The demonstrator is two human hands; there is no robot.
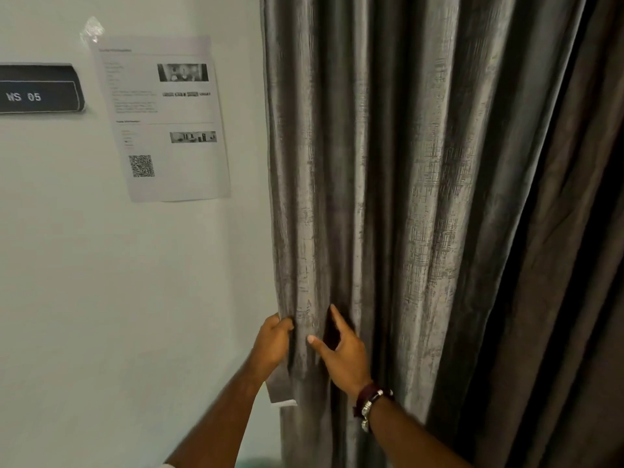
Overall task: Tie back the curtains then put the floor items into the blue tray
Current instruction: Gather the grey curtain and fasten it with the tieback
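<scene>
Against the pale wall (101,282) in front of me hangs the grey curtain (388,163), and everything else sits to one side of it or the other. To the curtain's left, taped to the wall, is a printed sheet (169,123) with small photographs and a square code near its bottom; its text is too blurred to read. Further left from the curtain is a dark sign (37,91) lettered "WS 05". To the curtain's right hangs a second, darker brown drape (557,298), its edge lying over the grey one's folds.

The grey curtain falls in deep upright pleats, silvery with a worn, cross-hatched sheen on the ridges and dark shadow in the valleys. It hangs loose, not yet gathered or tied.

My left hand (271,342) is at the curtain's left edge, low down, fingers curled round that edge and gripping the cloth. A flat strip of the same grey fabric hangs just below that hand, against the curtain's edge. My right hand (341,356) is just to the right of it on the front of the pleats, fingers straight and spread, thumb pressing the cloth, forefinger reaching into a dark fold. A dark wristband (369,401) with metal beads circles my right wrist.
</scene>
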